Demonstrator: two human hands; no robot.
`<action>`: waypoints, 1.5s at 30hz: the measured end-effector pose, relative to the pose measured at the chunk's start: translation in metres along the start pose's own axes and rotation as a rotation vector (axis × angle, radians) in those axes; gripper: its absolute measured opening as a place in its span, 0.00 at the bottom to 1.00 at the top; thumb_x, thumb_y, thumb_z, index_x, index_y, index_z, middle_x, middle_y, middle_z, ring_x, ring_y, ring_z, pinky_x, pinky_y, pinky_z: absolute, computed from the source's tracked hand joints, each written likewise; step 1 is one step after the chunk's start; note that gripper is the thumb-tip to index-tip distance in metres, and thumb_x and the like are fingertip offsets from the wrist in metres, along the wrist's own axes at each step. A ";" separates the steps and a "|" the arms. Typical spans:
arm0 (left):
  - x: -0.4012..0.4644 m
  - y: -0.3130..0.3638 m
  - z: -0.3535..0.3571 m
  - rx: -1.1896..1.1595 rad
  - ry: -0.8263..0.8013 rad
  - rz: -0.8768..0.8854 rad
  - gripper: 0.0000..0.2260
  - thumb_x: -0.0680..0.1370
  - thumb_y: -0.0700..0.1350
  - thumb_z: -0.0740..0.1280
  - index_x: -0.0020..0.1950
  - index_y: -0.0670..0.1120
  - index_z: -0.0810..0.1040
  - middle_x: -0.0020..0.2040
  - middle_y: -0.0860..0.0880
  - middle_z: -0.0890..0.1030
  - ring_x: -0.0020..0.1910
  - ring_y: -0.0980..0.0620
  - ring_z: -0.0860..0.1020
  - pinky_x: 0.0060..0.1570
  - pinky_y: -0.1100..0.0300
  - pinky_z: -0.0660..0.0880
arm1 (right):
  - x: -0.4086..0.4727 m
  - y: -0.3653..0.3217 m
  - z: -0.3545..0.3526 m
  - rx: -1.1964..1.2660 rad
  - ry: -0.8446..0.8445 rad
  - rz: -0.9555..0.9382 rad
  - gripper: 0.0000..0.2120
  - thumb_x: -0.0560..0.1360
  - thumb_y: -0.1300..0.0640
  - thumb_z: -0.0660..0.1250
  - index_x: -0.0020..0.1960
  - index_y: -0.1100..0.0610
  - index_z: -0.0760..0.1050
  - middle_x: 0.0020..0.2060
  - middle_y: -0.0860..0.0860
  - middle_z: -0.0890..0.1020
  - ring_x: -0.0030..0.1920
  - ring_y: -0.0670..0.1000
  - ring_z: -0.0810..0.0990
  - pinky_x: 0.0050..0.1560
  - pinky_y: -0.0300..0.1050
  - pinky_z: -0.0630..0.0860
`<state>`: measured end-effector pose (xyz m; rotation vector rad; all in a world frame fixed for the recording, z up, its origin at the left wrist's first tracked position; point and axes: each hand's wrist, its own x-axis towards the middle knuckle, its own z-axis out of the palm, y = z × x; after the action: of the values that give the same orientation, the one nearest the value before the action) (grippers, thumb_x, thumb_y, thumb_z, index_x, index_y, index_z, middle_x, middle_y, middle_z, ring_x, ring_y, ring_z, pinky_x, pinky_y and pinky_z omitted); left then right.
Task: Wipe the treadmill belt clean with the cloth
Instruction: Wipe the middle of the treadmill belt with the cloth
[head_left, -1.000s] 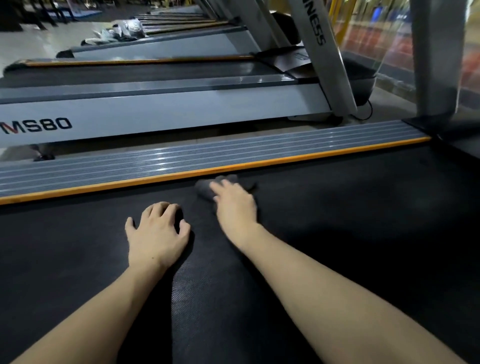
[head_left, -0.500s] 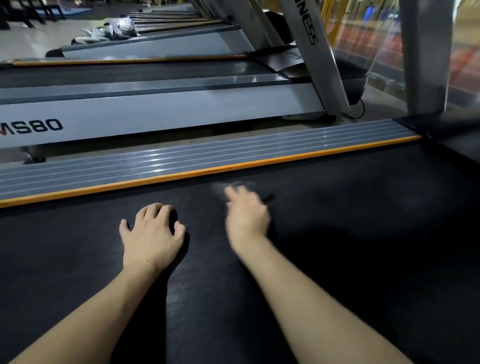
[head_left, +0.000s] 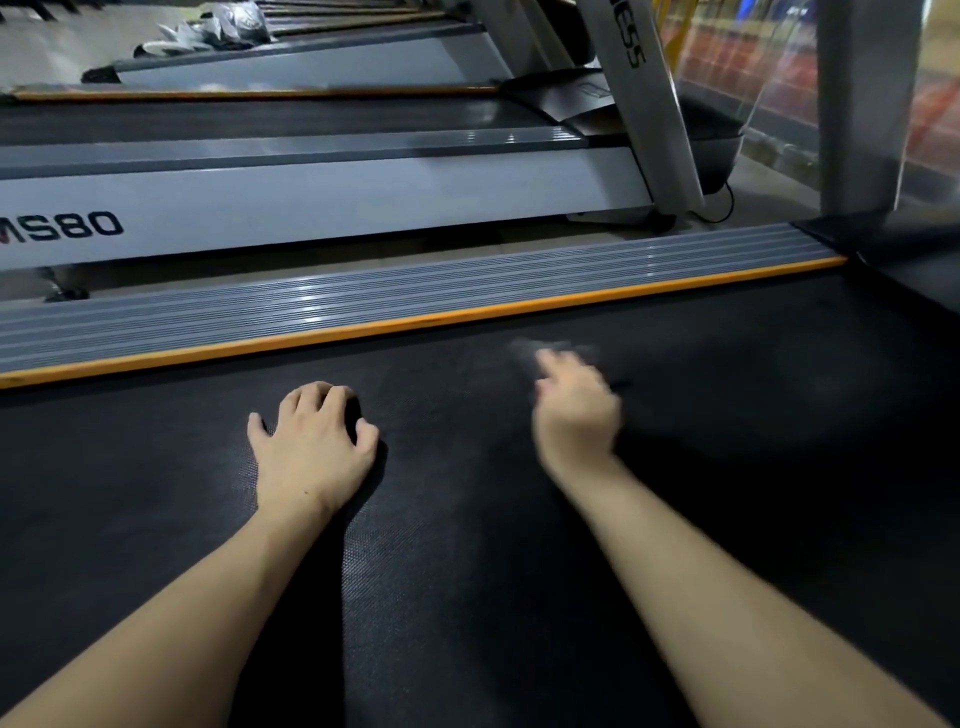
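The black treadmill belt (head_left: 519, 571) fills the lower half of the view. My right hand (head_left: 574, 415) is blurred by motion and presses a small dark grey cloth (head_left: 558, 347) onto the belt under its fingertips, a short way below the orange edge strip (head_left: 415, 322). The cloth shows only as a faint grey smear beyond the fingers. My left hand (head_left: 311, 441) rests on the belt to the left with its fingers bent and holds nothing.
A ribbed grey side rail (head_left: 363, 296) runs beyond the orange strip. Behind it stands a neighbouring treadmill (head_left: 311, 202) marked MS80, with its slanted upright (head_left: 644, 104). A grey post (head_left: 862, 104) rises at the far right, with glass behind it.
My right hand has slid the cloth to the right along the belt, away from the left hand. The left hand has stayed in place on the belt.
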<state>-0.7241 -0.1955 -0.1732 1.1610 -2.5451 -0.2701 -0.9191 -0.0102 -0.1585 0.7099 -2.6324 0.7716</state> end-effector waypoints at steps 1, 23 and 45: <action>0.000 0.000 0.000 -0.001 0.000 0.004 0.13 0.78 0.56 0.58 0.59 0.56 0.75 0.66 0.54 0.74 0.72 0.50 0.67 0.72 0.32 0.57 | -0.019 -0.029 0.013 0.069 -0.017 -0.108 0.15 0.72 0.59 0.68 0.58 0.53 0.79 0.54 0.56 0.81 0.51 0.61 0.81 0.45 0.54 0.79; -0.002 0.000 -0.002 0.026 -0.001 0.022 0.12 0.78 0.56 0.59 0.59 0.56 0.75 0.65 0.54 0.75 0.71 0.49 0.68 0.72 0.32 0.56 | -0.056 -0.027 -0.003 0.151 -0.216 -0.497 0.20 0.74 0.56 0.71 0.66 0.46 0.77 0.65 0.49 0.79 0.64 0.55 0.78 0.61 0.47 0.75; -0.081 0.000 -0.046 -0.032 -0.009 0.084 0.17 0.77 0.48 0.61 0.65 0.52 0.76 0.63 0.51 0.80 0.65 0.47 0.75 0.65 0.47 0.69 | -0.036 0.060 -0.057 -0.066 -0.235 0.056 0.20 0.81 0.51 0.60 0.72 0.42 0.68 0.74 0.47 0.68 0.71 0.54 0.69 0.66 0.48 0.67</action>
<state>-0.6575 -0.1352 -0.1478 1.0403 -2.5803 -0.2955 -0.9126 0.0798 -0.1526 0.7518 -2.8849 0.6474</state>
